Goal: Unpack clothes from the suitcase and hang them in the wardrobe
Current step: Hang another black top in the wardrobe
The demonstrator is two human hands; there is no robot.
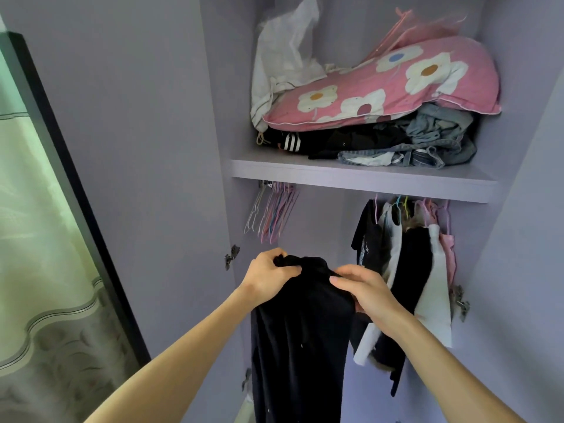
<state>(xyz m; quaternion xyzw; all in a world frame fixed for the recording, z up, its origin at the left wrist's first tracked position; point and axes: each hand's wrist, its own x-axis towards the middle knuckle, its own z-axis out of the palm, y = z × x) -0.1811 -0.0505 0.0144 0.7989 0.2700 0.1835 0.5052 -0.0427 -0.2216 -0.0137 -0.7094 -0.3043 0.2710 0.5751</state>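
A black garment (300, 340) hangs down in front of the open lilac wardrobe (363, 178). My left hand (270, 276) grips its bunched top edge on the left. My right hand (367, 290) pinches the cloth on the right side. Both hands are below the shelf, between a bunch of empty hangers (273, 213) at the rail's left end and several hung clothes (409, 270) at the right. No hanger shows inside the black garment. The suitcase is out of view.
On the shelf lie a pink flowered pillow (393, 87), a white bag (283, 53), dark clothes and jeans (433, 141). The left wardrobe door (137, 148) stands open. A dark-framed window with a pale curtain (39, 239) is at the left.
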